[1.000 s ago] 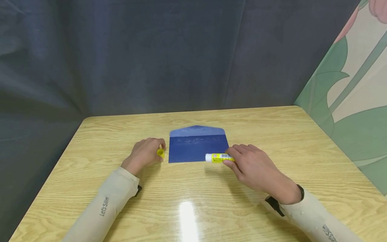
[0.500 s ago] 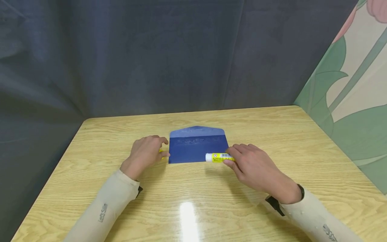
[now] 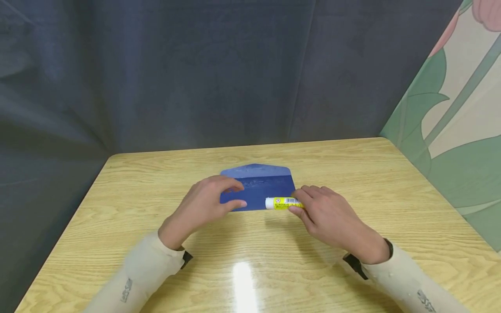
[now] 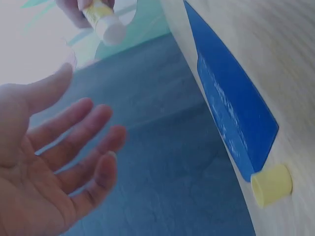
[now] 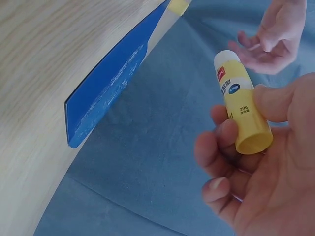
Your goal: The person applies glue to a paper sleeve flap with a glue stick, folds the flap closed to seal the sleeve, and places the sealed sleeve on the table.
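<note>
My right hand (image 3: 326,215) grips a yellow glue stick (image 3: 287,203) between thumb and fingers, its white end pointing left. My left hand (image 3: 207,202) hovers over the left part of a blue envelope (image 3: 258,191), thumb and fingers apart with nothing between them. The envelope's flap (image 3: 256,170) lies unfolded toward the back, and whitish smears mark it in the right wrist view. A yellow cap (image 4: 272,186) stands on the table at the envelope's corner in the left wrist view; in the head view my left hand hides it.
The wooden table (image 3: 332,165) has a dark cloth (image 3: 207,74) hanging behind it and along its left. A wall with a flower pattern (image 3: 462,130) borders the right side.
The left hand has let go of the yellow cap, leaving it on the table, and has moved right toward the glue stick. The right hand stays nearly still.
</note>
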Demonstrator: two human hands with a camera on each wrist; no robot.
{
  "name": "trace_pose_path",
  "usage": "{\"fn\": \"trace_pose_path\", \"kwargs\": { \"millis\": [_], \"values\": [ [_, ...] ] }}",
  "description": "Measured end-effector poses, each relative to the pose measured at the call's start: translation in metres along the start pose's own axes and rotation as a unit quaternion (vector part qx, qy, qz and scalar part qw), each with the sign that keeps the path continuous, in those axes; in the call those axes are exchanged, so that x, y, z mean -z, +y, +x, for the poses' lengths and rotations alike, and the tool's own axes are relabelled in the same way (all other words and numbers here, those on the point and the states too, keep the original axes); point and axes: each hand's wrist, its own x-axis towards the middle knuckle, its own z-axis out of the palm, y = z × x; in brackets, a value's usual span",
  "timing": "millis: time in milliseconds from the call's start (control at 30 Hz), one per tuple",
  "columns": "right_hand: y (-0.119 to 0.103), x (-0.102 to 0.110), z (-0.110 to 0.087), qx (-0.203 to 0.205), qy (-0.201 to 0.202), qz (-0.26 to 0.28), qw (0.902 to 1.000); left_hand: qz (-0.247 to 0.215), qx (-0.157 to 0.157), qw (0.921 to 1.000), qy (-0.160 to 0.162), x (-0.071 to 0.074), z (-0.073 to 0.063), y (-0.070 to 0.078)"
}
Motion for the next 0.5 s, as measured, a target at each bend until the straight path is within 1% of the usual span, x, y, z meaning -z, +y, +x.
{"fn": "trace_pose_path", "kwargs": {
  "millis": [100,167,233,300,367,500],
  "values": [
    [-0.003,-0.001,0.0,0.001,0.004,0.003,1.0,0.001,-0.051,0.9986,0.017,-0.007,0.0,0.007],
    [-0.007,-0.002,0.001,0.006,0.007,0.01,0.9999,0.019,-0.089,0.9956,0.021,-0.014,0.0,0.01],
    [-0.011,-0.004,0.001,0.013,0.009,0.018,0.9997,0.039,-0.117,0.9922,0.018,-0.021,0.001,0.014],
    [-0.015,-0.005,0.001,0.017,0.012,0.026,0.9994,0.054,-0.133,0.9896,0.012,-0.026,0.0,0.018],
    [-0.018,-0.005,0.0,0.016,0.016,0.034,0.9992,0.063,-0.14,0.988,0.01,-0.031,0.001,0.021],
    [-0.021,-0.005,0.0,0.003,0.015,0.05,0.9986,0.066,-0.146,0.9869,0.017,-0.038,0.004,0.027]
  ]
}}
